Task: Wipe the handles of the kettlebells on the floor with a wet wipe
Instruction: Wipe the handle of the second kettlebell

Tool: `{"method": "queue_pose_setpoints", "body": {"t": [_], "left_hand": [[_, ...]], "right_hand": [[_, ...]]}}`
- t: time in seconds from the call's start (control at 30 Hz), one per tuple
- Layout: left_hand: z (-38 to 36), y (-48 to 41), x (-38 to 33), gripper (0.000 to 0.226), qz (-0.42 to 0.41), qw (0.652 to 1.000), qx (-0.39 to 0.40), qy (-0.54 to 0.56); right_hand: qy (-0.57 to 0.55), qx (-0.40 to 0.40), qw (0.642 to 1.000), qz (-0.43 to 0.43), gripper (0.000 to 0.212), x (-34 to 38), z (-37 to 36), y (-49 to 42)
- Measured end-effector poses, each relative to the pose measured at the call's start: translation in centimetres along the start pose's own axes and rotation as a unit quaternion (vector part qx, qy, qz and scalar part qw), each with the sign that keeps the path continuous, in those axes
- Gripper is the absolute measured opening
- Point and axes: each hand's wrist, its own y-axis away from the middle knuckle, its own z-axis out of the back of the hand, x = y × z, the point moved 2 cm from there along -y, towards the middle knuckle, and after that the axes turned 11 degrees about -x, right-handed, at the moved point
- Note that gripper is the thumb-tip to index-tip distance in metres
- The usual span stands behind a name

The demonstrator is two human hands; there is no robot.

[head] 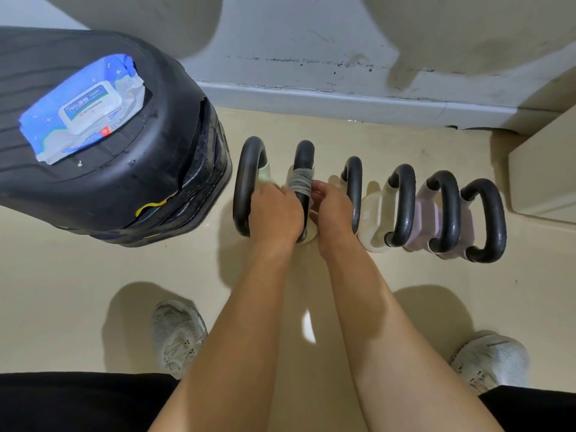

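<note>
Wipe (300, 182) wrapped on second handle (304, 154)

The wipe circles the second handle from the left in the floor row of kettlebells (371, 210). Your left hand (276, 213) and right hand (332, 210), arms outstretched, pinch it from either side.

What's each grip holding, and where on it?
The left grip and right grip both pinch the wipe wrapped round the second handle from the left, one at each side.
</note>
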Motion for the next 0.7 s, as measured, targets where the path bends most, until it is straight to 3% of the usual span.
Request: {"method": "queue_pose_setpoints", "body": {"t": [0.07, 0.2, 0.3, 0.43, 0.5, 0.57, 0.7], "left_hand": [[0.0, -0.2, -0.3, 0.038, -0.015, 0.999, -0.024, 0.029], [-0.6, -0.7, -0.8, 0.041, 0.076, 0.978, 0.083, 0.176], [-0.9, -1.3, -0.5, 0.032, 0.167, 0.934, 0.156, 0.276], [-1.0, -1.9, -0.2, 0.020, 0.222, 0.888, 0.223, 0.335], [-1.1, -2.2, 0.1, 0.020, 0.216, 0.883, 0.238, 0.343], [-1.2, -2.2, 0.5, 0.027, 0.208, 0.888, 0.225, 0.343], [-1.3, -1.8, 0.3, 0.033, 0.100, 0.965, 0.090, 0.225]], "right_hand": [[0.019, -0.003, 1.000, 0.017, 0.036, -0.1, -0.1, 0.1], [0.031, 0.003, 0.999, 0.041, 0.032, -0.4, 0.1, 0.1], [0.015, 0.000, 0.999, 0.032, 0.018, -0.8, -0.1, 0.0], [-0.008, -0.007, 1.000, -0.021, 0.053, -1.8, -0.5, -0.1], [0.008, 0.018, 1.000, -0.004, 0.038, -1.6, -0.4, 0.2], [0.016, -0.010, 0.999, 0.036, 0.017, -1.0, -0.1, 0.6], [-0.005, -0.102, 0.991, 0.082, 0.024, -0.8, 0.0, 1.5]]}}
